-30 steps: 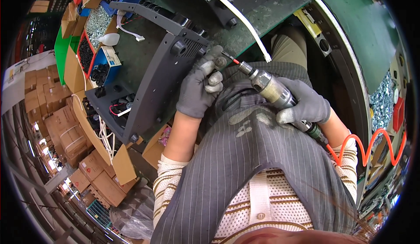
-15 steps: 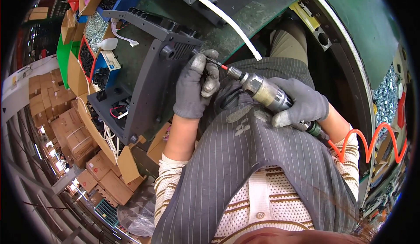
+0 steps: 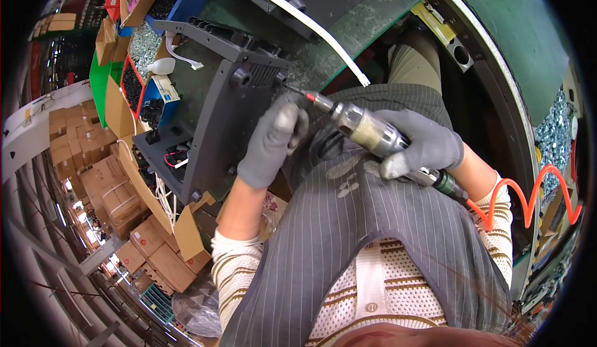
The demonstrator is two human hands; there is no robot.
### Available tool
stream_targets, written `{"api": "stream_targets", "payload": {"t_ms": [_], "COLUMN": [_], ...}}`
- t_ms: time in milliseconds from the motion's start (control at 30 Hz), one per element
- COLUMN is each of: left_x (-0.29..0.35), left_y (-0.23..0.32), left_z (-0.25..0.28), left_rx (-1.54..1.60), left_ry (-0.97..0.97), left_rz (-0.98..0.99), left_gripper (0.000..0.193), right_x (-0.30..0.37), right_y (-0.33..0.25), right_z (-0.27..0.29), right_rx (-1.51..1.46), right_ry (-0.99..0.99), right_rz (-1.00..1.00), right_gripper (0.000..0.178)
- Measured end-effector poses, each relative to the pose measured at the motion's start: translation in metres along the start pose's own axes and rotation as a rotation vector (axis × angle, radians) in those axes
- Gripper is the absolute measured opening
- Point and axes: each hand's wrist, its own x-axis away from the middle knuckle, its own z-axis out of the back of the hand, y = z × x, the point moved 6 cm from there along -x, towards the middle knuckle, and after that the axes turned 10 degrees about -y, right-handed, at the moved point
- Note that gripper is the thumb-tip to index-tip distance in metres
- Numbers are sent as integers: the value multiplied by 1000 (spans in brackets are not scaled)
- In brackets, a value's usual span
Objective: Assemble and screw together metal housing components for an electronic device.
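Observation:
My right hand [image 3: 423, 145], in a grey glove, is closed around a metal pneumatic screwdriver [image 3: 367, 129] with a red-collared bit. The bit tip touches the near edge of a dark grey plastic housing [image 3: 230, 111] that lies on the green bench. Gloved in grey too, my left hand [image 3: 273, 138] rests on that same edge right beside the bit, fingers curled against the housing. An orange coiled air hose [image 3: 535, 191] runs from the tool's rear toward the right.
A white strip [image 3: 298, 23] lies across the green bench [image 3: 373, 17]. Coloured bins [image 3: 134, 67] with screws and small parts stand at the left. Cardboard boxes [image 3: 112, 185] are stacked below left. A pile of metal screws [image 3: 553, 129] sits at the right.
The view has shifted so the housing, both hands and the tool sit slightly lower and more to the left. The bit stays at the housing's edge with my left hand beside it.

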Motion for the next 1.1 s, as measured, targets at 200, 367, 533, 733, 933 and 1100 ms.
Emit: {"api": "stream_targets", "payload": {"t_ms": [200, 367, 533, 733, 933, 1100], "left_x": [42, 4, -13, -17, -19, -10], "left_y": [112, 120, 81, 87, 90, 95], "left_z": [2, 33, 64, 58, 58, 56], "left_rx": [-1056, -1504, -937, -1011, -1047, -1160], "left_ry": [338, 282, -129, -212, -246, -130], "left_rz": [-194, 18, 523, 504, 466, 181], "left_gripper": [34, 45, 42, 38, 38, 35], "right_x": [-22, -33, -37, -38, -37, -41], "right_y": [0, 9, 4, 0, -7, -5], "right_z": [6, 5, 2, 2, 2, 3], "right_rx": [31, -65, -164, -18, -1, 93], "right_ry": [120, 122, 123, 180, 187, 150], "right_rz": [126, 111, 157, 83, 45, 29], "right_gripper": [50, 50, 50, 49, 50, 56]}}
